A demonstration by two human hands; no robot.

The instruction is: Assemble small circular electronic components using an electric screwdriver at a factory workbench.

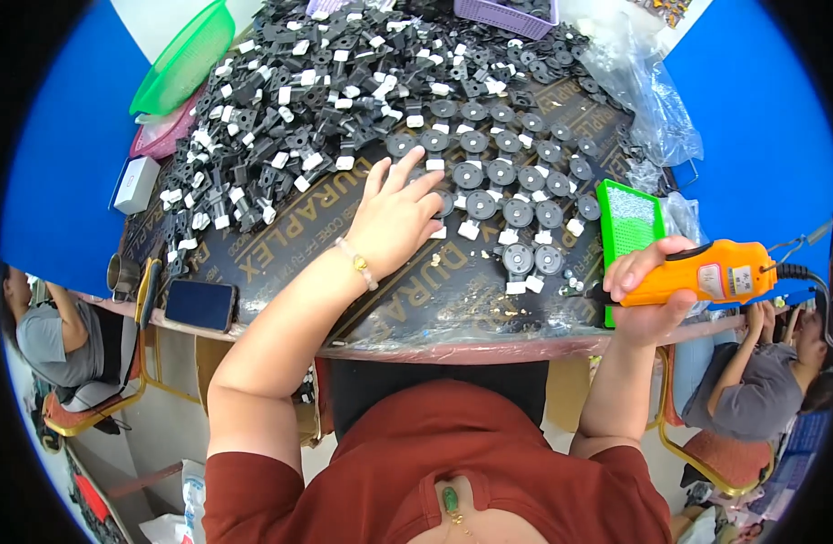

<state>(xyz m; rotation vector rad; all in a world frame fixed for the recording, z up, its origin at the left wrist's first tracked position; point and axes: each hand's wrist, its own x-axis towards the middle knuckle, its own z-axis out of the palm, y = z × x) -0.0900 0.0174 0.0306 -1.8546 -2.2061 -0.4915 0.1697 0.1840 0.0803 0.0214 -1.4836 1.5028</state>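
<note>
My left hand (394,213) is spread over the table, its fingertips at the left edge of a group of round black plastic parts with white tabs (467,175). Whether a fingertip presses on one of them I cannot tell. An orange electric screwdriver (706,274) lies in my right hand (647,304), closed round its body, with the dark tip pointing left and a black cord running off its right end. Under that tip, a shallow green tray (630,218) of small pale pieces is partly hidden by the hand. A few tiny shiny pieces (570,281) lie just left of it.
A big heap of black parts with white blocks (316,91) covers the far left. Around it stand a green basket (182,63), a purple basket (507,15) and a white box (137,185). A phone (200,304) lies near left; clear plastic bags (652,104) lie far right. Two people sit nearby.
</note>
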